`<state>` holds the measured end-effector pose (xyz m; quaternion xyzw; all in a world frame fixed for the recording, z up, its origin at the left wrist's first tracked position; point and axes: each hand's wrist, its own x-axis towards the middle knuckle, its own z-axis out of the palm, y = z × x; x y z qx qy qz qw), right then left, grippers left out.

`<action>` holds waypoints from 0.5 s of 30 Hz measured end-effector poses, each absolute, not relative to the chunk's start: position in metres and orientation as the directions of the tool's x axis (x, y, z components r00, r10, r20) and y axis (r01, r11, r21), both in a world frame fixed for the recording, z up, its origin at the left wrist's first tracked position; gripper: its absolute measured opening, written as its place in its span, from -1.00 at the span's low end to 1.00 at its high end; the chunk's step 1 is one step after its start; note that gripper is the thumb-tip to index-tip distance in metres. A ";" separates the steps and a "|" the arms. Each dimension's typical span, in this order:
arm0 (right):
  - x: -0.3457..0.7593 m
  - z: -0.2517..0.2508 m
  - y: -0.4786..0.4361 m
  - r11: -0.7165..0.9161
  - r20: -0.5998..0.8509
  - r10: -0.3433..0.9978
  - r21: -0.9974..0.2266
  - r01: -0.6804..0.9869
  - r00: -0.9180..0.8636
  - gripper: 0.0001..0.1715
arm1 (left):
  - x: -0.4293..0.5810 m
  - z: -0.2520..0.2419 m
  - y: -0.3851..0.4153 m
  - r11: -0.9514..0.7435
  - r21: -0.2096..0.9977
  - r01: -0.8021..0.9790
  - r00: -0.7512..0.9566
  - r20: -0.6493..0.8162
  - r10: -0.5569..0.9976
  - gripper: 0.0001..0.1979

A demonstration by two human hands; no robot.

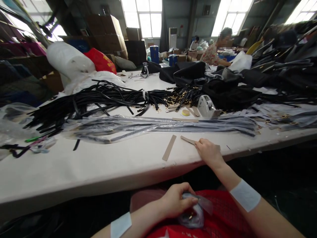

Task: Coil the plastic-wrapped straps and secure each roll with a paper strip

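My left hand (177, 200) is closed around a coiled strap in a clear plastic sleeve (192, 218), low over my red-clad lap. A bit of gold metal shows inside the coil. At the table's front edge my right hand (208, 152) has its fingers closed on a thin grey-brown cardboard strip (187, 140), whose two ends stick out on either side of the hand. Just left of it, a second cardboard strip (169, 147) lies flat on the white tabletop. Beyond both hands, several plastic-sleeved straps (158, 125) stretch across the table.
A pile of black straps (99, 96) with gold clasps (184, 96) lies farther back. Near it stand a white tape dispenser (206, 106) and a yellow tape roll (185, 112). Black bags (189, 72) cover the back right. A person (215, 53) sits across the table.
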<state>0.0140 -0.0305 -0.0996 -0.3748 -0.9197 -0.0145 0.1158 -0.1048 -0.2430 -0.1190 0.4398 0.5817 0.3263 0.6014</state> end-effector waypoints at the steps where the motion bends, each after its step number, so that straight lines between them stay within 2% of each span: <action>1: 0.015 -0.099 -0.030 0.721 0.223 0.684 -0.060 0.691 -0.694 -0.71 | -0.104 -0.120 -0.243 0.406 0.907 0.115 0.103 -0.417 0.903 -0.70; 9: 0.024 -0.104 -0.020 0.725 0.243 0.687 -0.165 0.669 -0.685 -0.70 | -0.101 -0.124 -0.243 0.390 0.903 0.178 0.075 -0.408 0.910 -0.70; 15: 0.023 -0.110 -0.008 0.688 0.222 0.724 -0.304 0.659 -0.653 -0.76 | -0.102 -0.118 -0.244 0.341 0.919 0.200 0.048 -0.357 0.933 -0.69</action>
